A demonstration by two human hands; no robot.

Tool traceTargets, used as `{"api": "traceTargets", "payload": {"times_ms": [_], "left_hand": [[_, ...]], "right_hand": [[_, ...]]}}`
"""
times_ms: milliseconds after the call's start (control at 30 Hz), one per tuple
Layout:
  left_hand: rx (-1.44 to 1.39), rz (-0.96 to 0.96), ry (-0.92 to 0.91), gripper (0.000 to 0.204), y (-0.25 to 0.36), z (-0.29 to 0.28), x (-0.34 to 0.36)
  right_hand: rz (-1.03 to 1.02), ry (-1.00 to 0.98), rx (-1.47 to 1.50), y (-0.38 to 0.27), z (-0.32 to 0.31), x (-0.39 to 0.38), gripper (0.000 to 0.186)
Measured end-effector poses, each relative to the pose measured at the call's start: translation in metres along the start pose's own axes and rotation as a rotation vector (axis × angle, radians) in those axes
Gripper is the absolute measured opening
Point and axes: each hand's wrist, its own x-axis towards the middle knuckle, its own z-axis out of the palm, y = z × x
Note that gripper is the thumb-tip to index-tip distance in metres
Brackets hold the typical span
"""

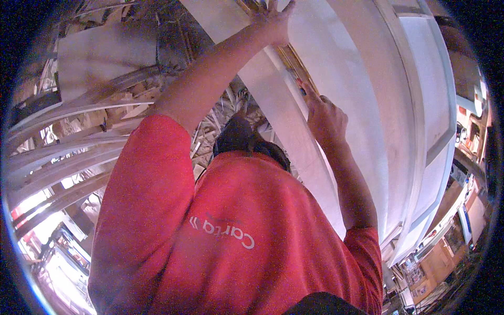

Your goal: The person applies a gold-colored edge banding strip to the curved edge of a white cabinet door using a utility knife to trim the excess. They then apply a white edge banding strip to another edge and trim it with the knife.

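Up at the top of the head view, my left hand (pixel 270 23) rests with spread fingers on a long narrow wooden slot or channel (pixel 291 63) between pale panels. Lower and to the right, my right hand (pixel 325 118) has its fingers curled, index finger extended along a small red-and-dark tool (pixel 300 86) at the edge of that channel; the tool is mostly hidden by the hand. Around both hands are a large pale curved panel (pixel 357 105) and a light board (pixel 247 89). My red-sleeved arms and torso fill the lower middle.
Several curved wooden ribs (pixel 63 157) run across the left side, near a large flat sheet (pixel 105 60). Wood scraps (pixel 220 110) litter the floor below. Framed pale panels (pixel 430 105) continue at the right, with boards and clutter (pixel 441 262) beyond them.
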Motion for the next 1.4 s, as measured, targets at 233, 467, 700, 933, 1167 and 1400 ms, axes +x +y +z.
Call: {"api": "traceTargets", "payload": {"times_ms": [233, 467, 700, 933, 1167, 1400], "left_hand": [[-0.013, 0.078, -0.012, 0.128, -0.004, -0.010, 0.019], [0.062, 0.156, -0.072, 0.128, 0.000, -0.009, 0.023], [0.252, 0.285, -0.061, 0.132, 0.000, -0.005, 0.024], [0.151, 0.205, -0.077, 0.129, 0.001, 0.004, 0.029], [0.203, 0.291, -0.074, 0.128, -0.001, 0.001, 0.031], [0.134, 0.232, -0.067, 0.135, 0.003, -0.002, 0.023]], "right_hand": [[-0.043, 0.129, 0.038, 0.004, 0.008, 0.016, 0.052], [0.012, 0.032, 0.025, 0.001, 0.001, 0.014, 0.048], [-0.002, 0.044, -0.012, -0.001, 0.003, 0.013, 0.053], [-0.028, 0.066, -0.073, 0.001, 0.005, 0.011, 0.057], [-0.025, -0.052, -0.114, 0.014, 0.005, -0.002, 0.071], [-0.033, -0.042, -0.053, 0.032, 0.007, -0.026, 0.070]]}}
